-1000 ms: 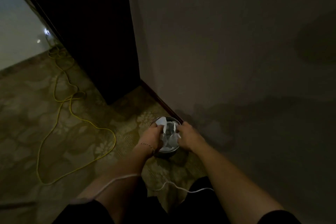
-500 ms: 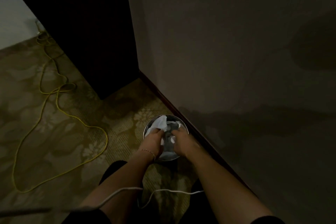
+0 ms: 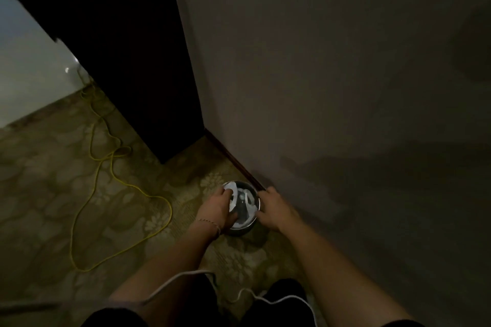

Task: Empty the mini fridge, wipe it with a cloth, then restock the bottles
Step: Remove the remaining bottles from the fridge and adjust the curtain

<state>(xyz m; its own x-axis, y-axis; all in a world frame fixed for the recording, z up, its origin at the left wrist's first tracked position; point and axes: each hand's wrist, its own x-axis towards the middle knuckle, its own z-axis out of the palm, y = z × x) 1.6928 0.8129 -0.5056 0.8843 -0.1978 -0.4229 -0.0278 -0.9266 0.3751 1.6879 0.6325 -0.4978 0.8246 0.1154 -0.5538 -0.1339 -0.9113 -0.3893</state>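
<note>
hands parted, right hand [image 3: 276, 211] now off cloth [image 3: 240, 203], at bowl [image 3: 240, 231] rim

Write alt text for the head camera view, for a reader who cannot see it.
Both hands reach into a small metal bowl on a patterned carpet: the left hand grips a white cloth at the rim, and the right hand holds the opposite edge. The dim scene also shows a yellow cable, a dark cabinet and a wall.
</note>
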